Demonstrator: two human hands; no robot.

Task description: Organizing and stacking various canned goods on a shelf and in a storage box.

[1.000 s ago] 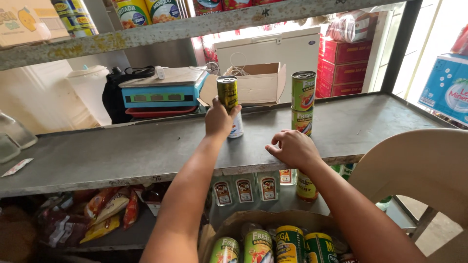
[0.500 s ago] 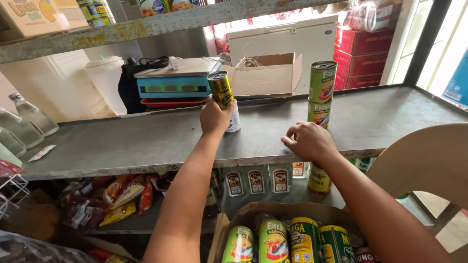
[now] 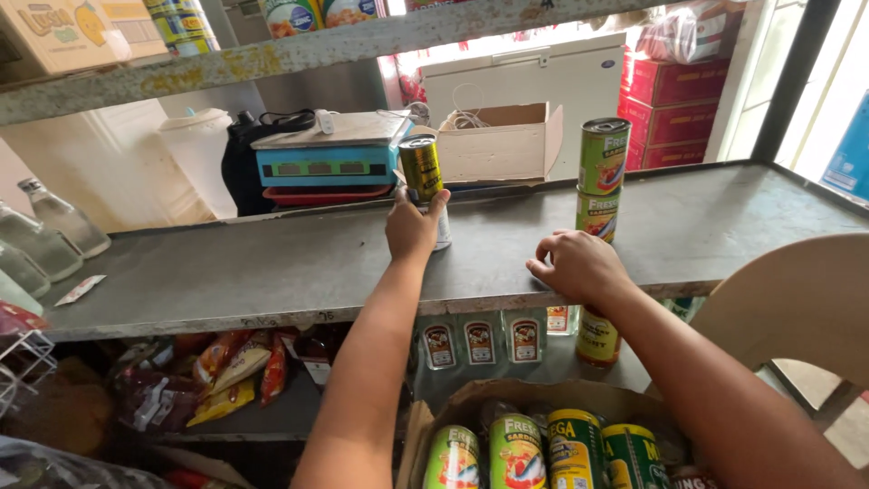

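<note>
Metal cylindrical can (image 3: 422, 168) clamped in left hand (image 3: 412, 226) | right hand (image 3: 579, 265) curled loosely, empty, on matte grey shelf (image 3: 226, 272)

Daylight came from behind and to the right of the right hand (image 3: 579, 265), washing out the white freezer (image 3: 525, 81) and window area. The lower shelf beneath both hands lay in dim shadow. Focus was sharp around the hands; edges bowed with wide-angle distortion.

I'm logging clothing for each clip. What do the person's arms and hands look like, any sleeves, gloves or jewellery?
Both forearms are bare, with no sleeves in view. The left hand and right hand wear no gloves, and no rings, watch or bracelet show.
</note>
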